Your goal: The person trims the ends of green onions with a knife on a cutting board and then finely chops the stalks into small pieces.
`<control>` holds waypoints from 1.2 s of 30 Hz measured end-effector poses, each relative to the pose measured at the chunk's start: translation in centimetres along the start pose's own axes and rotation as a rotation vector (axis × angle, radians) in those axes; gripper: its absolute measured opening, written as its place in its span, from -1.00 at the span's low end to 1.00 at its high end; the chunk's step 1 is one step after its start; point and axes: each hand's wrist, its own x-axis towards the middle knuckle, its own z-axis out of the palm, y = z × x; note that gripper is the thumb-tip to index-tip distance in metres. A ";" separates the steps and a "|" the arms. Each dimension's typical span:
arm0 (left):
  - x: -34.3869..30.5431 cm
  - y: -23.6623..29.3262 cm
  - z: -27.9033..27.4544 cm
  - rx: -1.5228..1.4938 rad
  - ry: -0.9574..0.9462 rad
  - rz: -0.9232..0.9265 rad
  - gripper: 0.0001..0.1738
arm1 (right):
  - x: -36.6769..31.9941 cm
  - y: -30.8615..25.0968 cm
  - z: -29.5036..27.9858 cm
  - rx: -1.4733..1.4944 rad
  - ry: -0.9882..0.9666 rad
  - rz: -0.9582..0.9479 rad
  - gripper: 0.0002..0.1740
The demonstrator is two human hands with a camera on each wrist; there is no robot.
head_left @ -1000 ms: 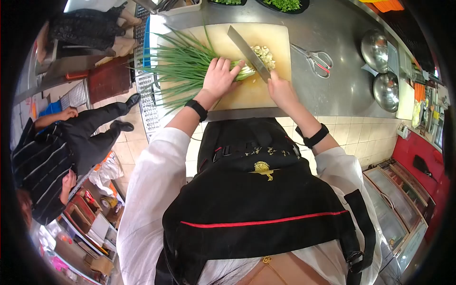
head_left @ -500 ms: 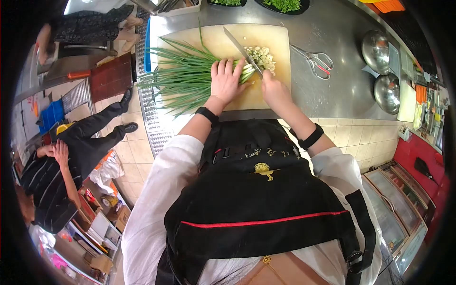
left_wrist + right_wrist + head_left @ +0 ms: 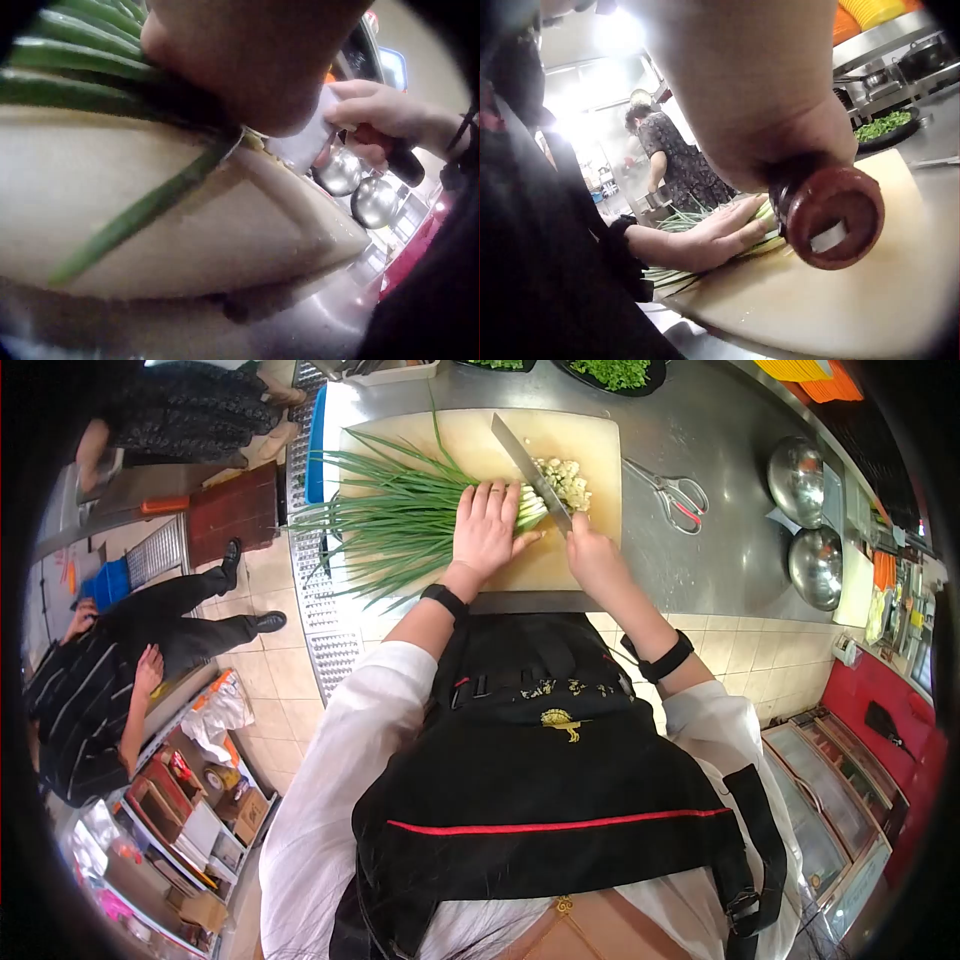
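Note:
In the head view, a bunch of spring onions (image 3: pixel 400 520) lies across a cutting board (image 3: pixel 590 560), green tops to the left. My left hand (image 3: pixel 487 532) holds the bunch near its white ends, fingers laid over it and thumb on the near side. My right hand (image 3: pixel 597 560) grips a cleaver (image 3: pixel 530 472), whose blade slants across the board just beyond the white ends. Chopped white pieces (image 3: pixel 568 485) are heaped right of the blade. The right wrist view shows the cleaver's round wooden handle (image 3: pixel 836 217) below my right palm.
Right of the board lie kitchen scissors (image 3: pixel 672 498), and past them two steel bowls (image 3: pixel 797 482). Dark dishes of chopped greens (image 3: pixel 612 372) stand at the back. A person in a striped top (image 3: pixel 80 700) is on the left; another in dark patterned clothes (image 3: pixel 682 161) stands farther off.
My left hand has shifted slightly right, and its thumb has moved off the white ends to the near side. The cleaver's blade has tilted and turned back. The person in the striped top has moved.

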 end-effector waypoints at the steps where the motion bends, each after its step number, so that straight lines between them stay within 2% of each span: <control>1: -0.2 0.0 0.4 -0.004 0.001 -0.002 -0.26 | -0.1 -0.1 0.0 -0.019 0.003 0.003 -0.82; 3: -0.2 -0.3 1.6 0.014 0.117 -0.040 -0.46 | -0.1 -0.5 -0.3 -0.015 -0.003 0.011 -0.82; 4: -0.2 -0.4 2.0 0.012 0.118 -0.042 -0.46 | -0.1 -0.6 -0.4 -0.008 -0.008 0.019 -0.83; 6: 0.0 -0.5 2.5 -0.078 0.245 -0.071 -0.64 | -0.1 -0.6 -0.6 -0.010 -0.009 0.014 -0.83; 9: 0.1 -0.3 2.6 -0.160 0.284 -0.152 -0.73 | 0.0 -1.1 -1.5 -0.022 -0.018 0.021 -0.84; 12: 0.3 -0.2 2.5 -0.166 0.329 -0.133 -0.80 | -0.3 -2.4 -3.1 -0.052 -0.040 0.059 -0.85; 16: 0.5 -0.2 2.2 -0.142 0.323 -0.112 -0.84 | -1.5 -4.3 -5.8 -0.101 -0.085 0.064 -0.84; 25: 0.6 -0.3 2.4 -0.149 0.324 -0.112 -0.85 | -3.2 -4.0 -6.6 -0.037 -0.151 0.068 -0.88; 33: 0.6 -0.4 2.5 -0.140 0.325 -0.099 -0.85 | -2.5 -3.0 -6.5 -0.061 -0.213 0.058 -0.87; 36: 0.7 -0.4 2.3 -0.136 0.328 -0.090 -0.86 | -0.7 -2.4 -4.7 -0.054 -0.220 0.075 -0.86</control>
